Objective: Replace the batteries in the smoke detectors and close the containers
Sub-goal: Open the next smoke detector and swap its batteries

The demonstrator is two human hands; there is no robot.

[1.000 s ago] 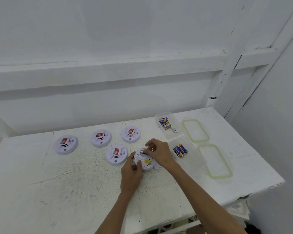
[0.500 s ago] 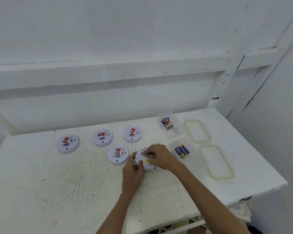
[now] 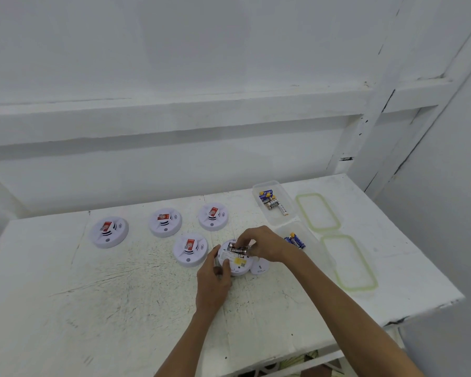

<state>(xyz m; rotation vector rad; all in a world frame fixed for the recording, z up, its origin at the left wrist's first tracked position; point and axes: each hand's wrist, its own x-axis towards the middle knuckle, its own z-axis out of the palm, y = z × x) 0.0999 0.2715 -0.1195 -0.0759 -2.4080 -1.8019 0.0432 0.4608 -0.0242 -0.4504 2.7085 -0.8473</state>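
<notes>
Your right hand has its grip pinched on a black Eveready battery lying in the bay of the upturned smoke detector. Your left hand clamps its grip round that detector's near-left rim, holding it on the worktop. Against the detector's right edge lies a small white cover (partly hidden by your wrist). Left of the detector and beyond it sit four face-up smoke detectors. Just right of it stands an open clear container with blue batteries. Beyond-right, a second open container holds mixed batteries. Farther right lie two green-rimmed lids, off both containers.
</notes>
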